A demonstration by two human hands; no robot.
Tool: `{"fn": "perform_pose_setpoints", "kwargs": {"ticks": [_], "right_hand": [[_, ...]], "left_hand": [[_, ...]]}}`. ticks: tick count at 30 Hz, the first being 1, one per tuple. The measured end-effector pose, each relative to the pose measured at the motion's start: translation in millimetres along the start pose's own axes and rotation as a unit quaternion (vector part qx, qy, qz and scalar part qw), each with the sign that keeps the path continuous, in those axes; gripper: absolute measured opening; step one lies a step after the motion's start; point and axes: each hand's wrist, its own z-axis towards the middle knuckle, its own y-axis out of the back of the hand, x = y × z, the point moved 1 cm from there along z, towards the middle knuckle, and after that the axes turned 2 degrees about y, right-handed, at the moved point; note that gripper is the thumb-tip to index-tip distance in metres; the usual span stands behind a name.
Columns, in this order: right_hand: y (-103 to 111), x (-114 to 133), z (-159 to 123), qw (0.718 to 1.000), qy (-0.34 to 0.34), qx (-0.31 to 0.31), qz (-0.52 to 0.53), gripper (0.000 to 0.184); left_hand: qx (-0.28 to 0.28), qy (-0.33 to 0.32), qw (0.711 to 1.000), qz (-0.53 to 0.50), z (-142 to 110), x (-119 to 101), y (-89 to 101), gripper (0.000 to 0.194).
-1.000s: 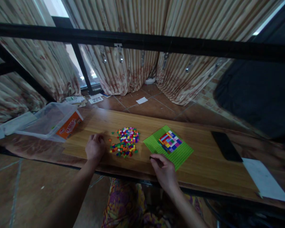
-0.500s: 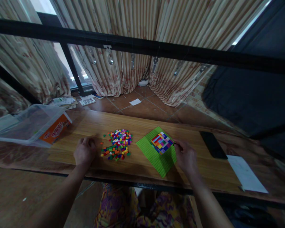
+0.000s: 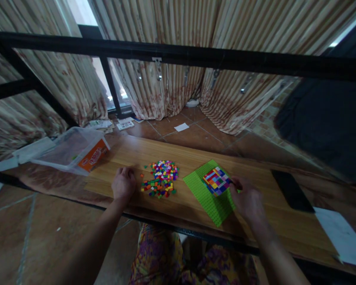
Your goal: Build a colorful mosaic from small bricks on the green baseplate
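Right hand at the plate's block patch, left hand resting beside the loose blocks

The green plate (image 3: 197, 183) lies flat on the bench (image 3: 185, 156), turned so that one corner points towards the person and stands near the bench's near edge. The patch (image 3: 217, 181) of coloured blocks sits on its far part, with bare green studs showing to the left and on the near side. The right hand (image 3: 249, 200) reaches in over the plate's right side, fingertips at the right edge of the patch. Something dark shows there, too small to tell whether the fingers grip a block or how wide they stand.

The left hand (image 3: 124, 185) rests on the bench, fingers curled in and narrow; its palm is hidden. Just to its right spread the loose blocks (image 3: 163, 173), a few stray ones at their left side. A strip of bare wood runs between them and the plate, and more wood shows along the far edge.

Farther right, well apart from the plate, lies the black phone (image 3: 292, 190), its near end at the white paper (image 3: 341, 235). At the left end stands the clear tub (image 3: 69, 148), its orange label (image 3: 94, 155) facing the blocks.
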Motion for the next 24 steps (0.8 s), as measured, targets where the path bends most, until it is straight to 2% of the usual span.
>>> {"fn": "perform_pose_setpoints", "kwargs": {"ticks": [10,15,24], "right_hand": [[2,-4,-4,1.000,0.008,0.000,-0.016,0.026],[6,-7,-6,1.000,0.007,-0.022,0.017,0.024],[7,-14,-14,0.999,0.023,-0.023,0.033,0.029]], "left_hand": [[0.000,-0.004,1.000,-0.004,0,3,-2.7,0.029],[0.001,-0.009,1.000,-0.014,0,3,-2.3,0.027],[-0.003,-0.005,1.000,-0.004,-1,3,-2.4,0.027]]}}
